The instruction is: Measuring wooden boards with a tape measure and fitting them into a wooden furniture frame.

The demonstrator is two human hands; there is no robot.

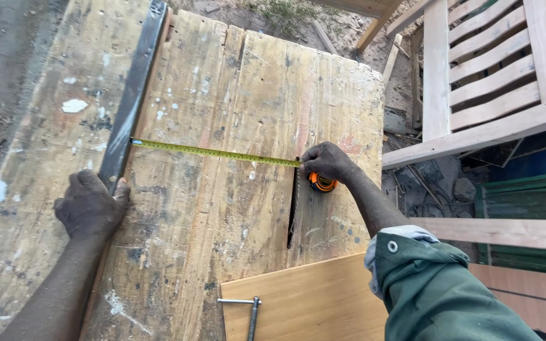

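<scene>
left hand [91, 205]: clamped on the dark metal bar [131, 101], pressing it to the worn tabletop [222, 82].
tape [213, 152]: yellow blade ran from the bar to the right hand.
right hand [327, 161]: closed on the orange tape case [321, 182], beside the slot [293, 208], probably a saw slot.
step: measuring bar-to-slot gap.
next: likely nudge the bar, keeping the blade taut.

A worn, paint-spattered wooden table [222, 95] filled the frame's centre. A dark metal bar [133, 95] lay at upper left, a yellow tape [216, 153] across the middle, a board [304, 303] and clamp [248, 309] at bottom.
</scene>
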